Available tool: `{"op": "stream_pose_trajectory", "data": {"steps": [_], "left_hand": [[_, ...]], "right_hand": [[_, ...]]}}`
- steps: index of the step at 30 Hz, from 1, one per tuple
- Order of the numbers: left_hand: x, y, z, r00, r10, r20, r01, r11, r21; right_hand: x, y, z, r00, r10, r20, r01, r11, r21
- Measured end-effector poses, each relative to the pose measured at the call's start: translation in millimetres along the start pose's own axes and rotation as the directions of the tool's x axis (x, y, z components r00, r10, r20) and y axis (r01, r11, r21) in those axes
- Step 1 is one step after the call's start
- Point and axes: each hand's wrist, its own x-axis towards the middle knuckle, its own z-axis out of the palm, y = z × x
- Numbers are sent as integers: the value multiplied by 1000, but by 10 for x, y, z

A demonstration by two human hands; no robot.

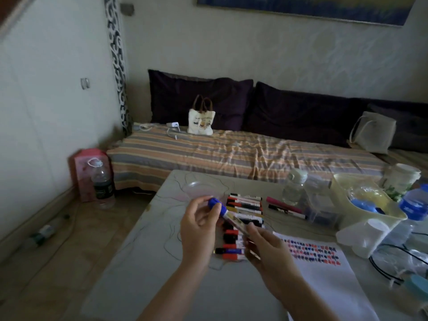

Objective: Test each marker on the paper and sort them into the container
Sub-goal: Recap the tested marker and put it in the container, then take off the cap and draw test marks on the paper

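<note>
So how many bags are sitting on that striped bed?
2. A small white tote bag with brown handles stands near the left dark pillow, and a grey bag leans at the far right. Others may lie outside the view.

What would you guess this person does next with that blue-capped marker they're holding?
Probably pull the blue cap off: the left hand pinches it while the right hand grips the marker barrel, and the paper of test marks lies beside.

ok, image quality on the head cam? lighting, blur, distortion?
Head view: dim and underexposed, no glare; left hand and right hand on the blue marker slightly motion-blurred; paper swatches soft; wide-angle bending at the table edges and frame corners.
</note>
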Motion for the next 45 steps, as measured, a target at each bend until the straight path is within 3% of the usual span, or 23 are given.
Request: {"op": "stream_pose_trajectory", "data": {"steps": [6,10,13,15,19,21,23,25,27,29,35,38,40,43,45], "left_hand": [[539,264,-58,981,119,-154,-119,993,13],[940,339,-122,930,326,-167,-290,934,207],[1025,176,-69,914,403,-45,-329,802,499],[996,10,-27,924,373,85,-338,692,638],[956,-200,-19,926,263,271,-377,604,702],[905,-198,9,855,389,344,-514,542,665],[753,-221,53,740,478,474,-672,491,554],[559,-441,50,679,384,625,-724,493,483],[399,-815,-26,701,157,695,-651,539,534],[300,-1200,-129,732,3,682,-585,516,626],[209,-1627,-156,773,11,634,-570,451,687],[241,-1644,-118,775,0,632,-556,475,682],[244,-1554,-101,803,-11,596,-455,636,624],[144,-1270,63,836,-193,513,-10,931,365],[31,-1181,257,840,-299,452,266,954,138]], "right_hand": [[258,-234,420,966,-257,-29,227,897,-379],[455,-128,105,950,-304,-68,230,831,-507],[565,154,-181,965,-243,-94,158,832,-532],[609,306,-336,971,-216,-97,130,827,-546],[695,454,-642,967,-219,-128,94,778,-621],[765,515,-803,956,-278,-90,132,686,-715],[816,581,-912,954,-300,13,191,573,-797],[867,675,-968,934,-327,143,271,389,-880],[918,791,-965,888,-377,263,360,214,-908],[936,883,-930,866,-371,335,402,120,-908],[1034,1025,-906,788,-433,437,429,-123,-895],[1019,1000,-905,759,-448,472,469,-127,-874],[965,893,-968,787,-392,476,496,-56,-866],[733,608,-1078,880,-169,445,466,119,-877],[564,456,-1093,885,-127,447,465,214,-859]]}}
